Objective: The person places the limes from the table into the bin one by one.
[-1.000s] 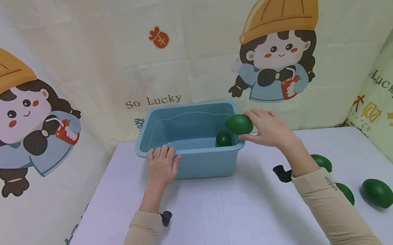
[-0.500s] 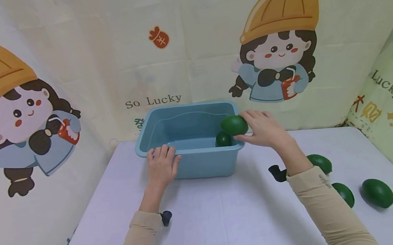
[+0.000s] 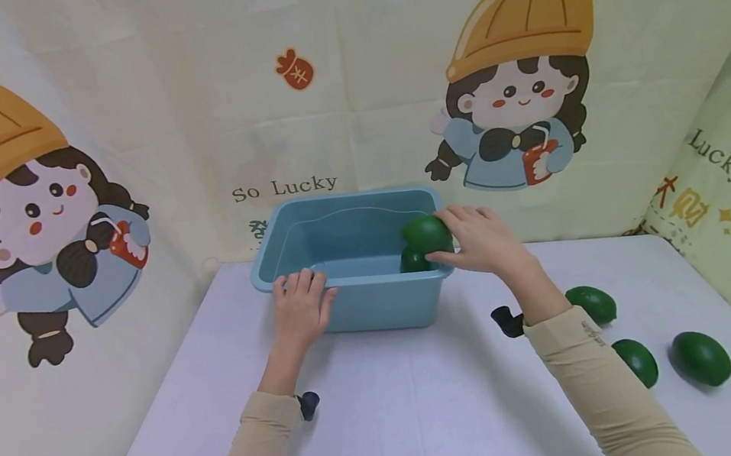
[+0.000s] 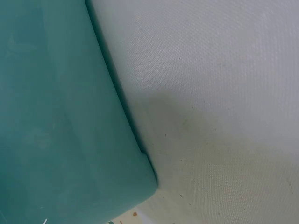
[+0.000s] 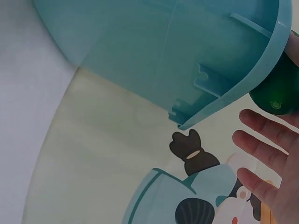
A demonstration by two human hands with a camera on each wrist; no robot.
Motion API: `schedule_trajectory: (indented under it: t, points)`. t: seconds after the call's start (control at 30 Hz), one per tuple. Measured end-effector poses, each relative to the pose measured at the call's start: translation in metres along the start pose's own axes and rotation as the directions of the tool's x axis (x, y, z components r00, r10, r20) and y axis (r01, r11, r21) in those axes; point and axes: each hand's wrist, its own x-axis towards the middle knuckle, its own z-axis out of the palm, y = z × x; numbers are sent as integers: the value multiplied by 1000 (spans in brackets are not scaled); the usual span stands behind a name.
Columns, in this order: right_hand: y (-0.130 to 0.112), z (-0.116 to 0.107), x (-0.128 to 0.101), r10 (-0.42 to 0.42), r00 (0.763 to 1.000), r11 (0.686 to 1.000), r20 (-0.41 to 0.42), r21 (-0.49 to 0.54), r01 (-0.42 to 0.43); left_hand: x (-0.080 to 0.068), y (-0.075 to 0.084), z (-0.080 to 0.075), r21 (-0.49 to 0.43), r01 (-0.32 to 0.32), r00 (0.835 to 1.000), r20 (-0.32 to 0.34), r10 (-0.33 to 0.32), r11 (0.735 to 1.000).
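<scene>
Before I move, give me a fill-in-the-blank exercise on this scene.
The right hand holds a fruit coloured ____.
The hand resting on the tub is the ____ one.
The fruits lying on the table number ____.
The lettering behind the tub reads "So ____".
Missing words: green; left; three; Lucky.

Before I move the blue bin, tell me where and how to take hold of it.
Probably under its rim at the two short ends: left hand from the left, right hand from the right. The blue bin is longer side to side, and its rim juts past tapering walls, so both hands should hook beneath.
</scene>
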Motion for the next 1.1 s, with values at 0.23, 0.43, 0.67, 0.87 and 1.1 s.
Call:
schedule_trajectory:
  t: [0.23, 0.43, 0.67, 0.87, 1.1]
  points:
    - [-4, 2, 4, -15, 1000, 1000, 1, -13, 15, -1, -1, 3, -2, -3, 1000, -26, 3, 1000]
    - [-7, 3, 8, -21, 1000, 999, 11, -24, 21, -1, -1, 3, -9, 0, 1000, -23, 0, 1000]
    - [-10, 6, 11, -28, 999, 999, 20, -34, 29, -2, -1, 4, -5, 3, 1000, -7, -3, 1000]
    - [-13, 7, 14, -25, 999, 999, 34, -30, 26, -2, -2, 4, -9, 1, 1000, -5, -1, 1000]
    - [-14, 10, 17, -44, 998, 998, 41, -44, 46, -1, -1, 3, -25, 1, 1000, -3, -1, 1000]
